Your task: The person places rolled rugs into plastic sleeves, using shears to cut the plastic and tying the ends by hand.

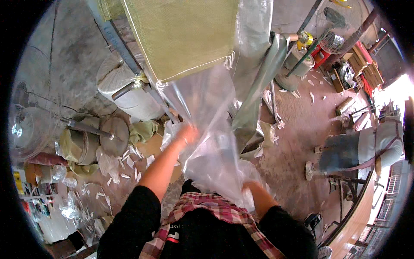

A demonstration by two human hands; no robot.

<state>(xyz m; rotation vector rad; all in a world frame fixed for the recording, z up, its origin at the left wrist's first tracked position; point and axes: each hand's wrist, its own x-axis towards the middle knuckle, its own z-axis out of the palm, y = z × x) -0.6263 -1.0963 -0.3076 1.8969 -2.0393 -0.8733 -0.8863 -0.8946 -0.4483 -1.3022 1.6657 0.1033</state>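
"Floor (pixel 297 142) first, as largest?"

"Yes. Reddish-brown on the right, grey toward upper left."

"Next down in size?"

"Olive woven sheet (pixel 189 39), hanging at top centre, with white stitching along the edges and frayed threads at both lower corners. Just to the right, greyish-green sheeting (pixel 254 47), draped in long folds. Then clear film (pixel 215 129), emerging below the olive edge and running down, wrinkled and shiny, to the plaid cloth (pixel 202 200) at the waist."

"And over at far right?"

"Brown desk (pixel 362 207), seen in part near the curved rim. Close by, a co-worker (pixel 366 144) in pale top and blue trousers, well apart from the film."

"Smaller things?"

"White wrapped roll (pixel 138 105) left of the film, near a blue-grey metal bar (pixel 111 34). Farther left and lower, a smaller roll (pixel 88 149). Also a wire-cage fan (pixel 338 30) at upper right."

"How about the hands?"

"Left grip (pixel 188 134), blurred, closed on the left side of the film, below the olive sheet. Right grip (pixel 253 188), lower, against the right edge of the film; too blurred to tell how far closed."

"Smallest of all?"

"Pale scraps (pixel 130 162), scattered over the floor on both sides."
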